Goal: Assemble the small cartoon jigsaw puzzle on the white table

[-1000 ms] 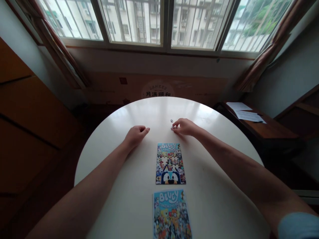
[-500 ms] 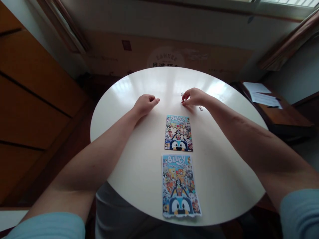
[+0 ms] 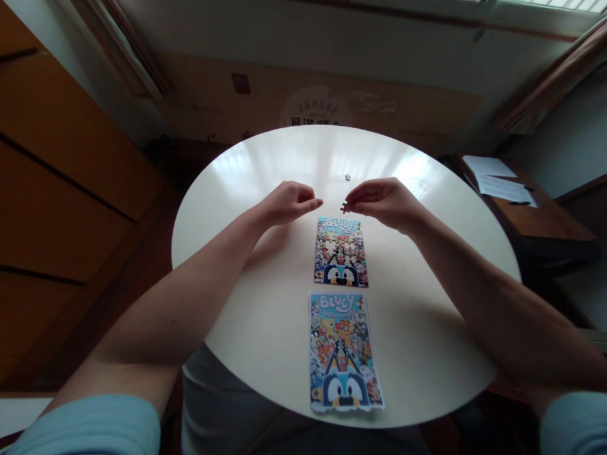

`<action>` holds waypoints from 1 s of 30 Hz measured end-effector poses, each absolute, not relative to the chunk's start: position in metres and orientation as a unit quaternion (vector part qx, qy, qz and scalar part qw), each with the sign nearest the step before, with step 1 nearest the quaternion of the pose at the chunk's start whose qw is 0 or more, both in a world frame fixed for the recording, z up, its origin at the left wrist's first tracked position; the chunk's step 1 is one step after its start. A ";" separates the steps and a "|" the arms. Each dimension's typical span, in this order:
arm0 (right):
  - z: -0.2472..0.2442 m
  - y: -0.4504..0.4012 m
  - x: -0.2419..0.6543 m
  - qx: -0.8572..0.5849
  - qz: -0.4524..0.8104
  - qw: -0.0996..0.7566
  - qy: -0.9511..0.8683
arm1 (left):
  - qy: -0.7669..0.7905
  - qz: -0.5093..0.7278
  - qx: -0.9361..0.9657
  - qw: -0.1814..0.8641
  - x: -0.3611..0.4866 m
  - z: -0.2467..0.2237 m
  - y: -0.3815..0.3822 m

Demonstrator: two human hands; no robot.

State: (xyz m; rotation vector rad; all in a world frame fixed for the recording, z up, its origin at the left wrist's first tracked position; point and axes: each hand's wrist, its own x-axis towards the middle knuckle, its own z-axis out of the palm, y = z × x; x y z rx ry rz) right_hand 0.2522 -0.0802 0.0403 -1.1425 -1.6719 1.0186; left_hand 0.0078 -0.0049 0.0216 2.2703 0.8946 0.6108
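Puzzle piece [image 3: 344, 207] is narrowly pinched by right hand [image 3: 391, 203]; light edge grip suits it. Left hand [image 3: 288, 203] curls closed, perhaps empty.

Curled fingers hide the palm of the left hand [image 3: 293, 203], and we cannot see whether anything lies inside. The right hand [image 3: 385, 201] covers part of a held puzzle piece [image 3: 344, 207], its print too small for us to make out, as is that on the loose piece [image 3: 348, 178] at the far side. Tiny figures blur together on the puzzle [image 3: 340, 260] and printed sheet [image 3: 345, 354]. The far rim of the table [image 3: 427, 354] hides the wall panel's [image 3: 190, 95] lower lettering; the top edge crops the window [image 3: 564, 9] at far right.
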 end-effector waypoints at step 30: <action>0.026 -0.119 0.240 -0.380 0.157 0.250 -0.876 | 0.228 0.051 0.872 0.429 0.006 0.047 -0.025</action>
